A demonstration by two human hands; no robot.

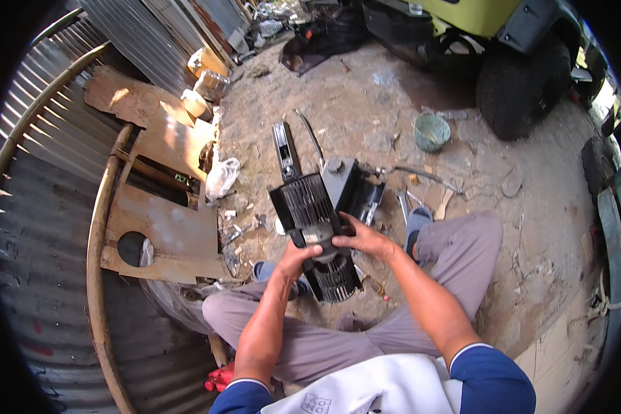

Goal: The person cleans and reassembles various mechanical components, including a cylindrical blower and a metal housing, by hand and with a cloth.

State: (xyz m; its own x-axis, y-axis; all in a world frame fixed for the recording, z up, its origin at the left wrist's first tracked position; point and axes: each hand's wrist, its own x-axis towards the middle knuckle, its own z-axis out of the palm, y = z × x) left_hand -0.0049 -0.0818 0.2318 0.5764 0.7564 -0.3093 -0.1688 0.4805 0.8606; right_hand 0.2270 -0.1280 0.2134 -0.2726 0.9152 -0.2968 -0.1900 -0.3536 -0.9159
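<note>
Between my knees I hold a black twin blower fan (310, 207), which has a ribbed wheel at each end and a round motor in the middle. On its left side, my left hand (299, 257) grips it with the thumb pressed on the motor. Opposite, my right hand (361, 238) wraps the other side, its thumb also by the motor. The fingers underneath are hidden. Just beyond the blower lie a dark boxy housing (335, 178) with a hose and a long narrow metal piece (284, 148). Wrenches (404, 204) rest near my right foot, and a screwdriver (375, 285) is on the ground.
A green bucket (432, 132) stands ahead on the dirt ground, near the black tyre (524, 90) of a yellow-green vehicle (472, 15). Rusty sheet panels (169, 224) and a bent wooden pole (100, 276) border the left. A plastic bag (222, 178) lies beside them.
</note>
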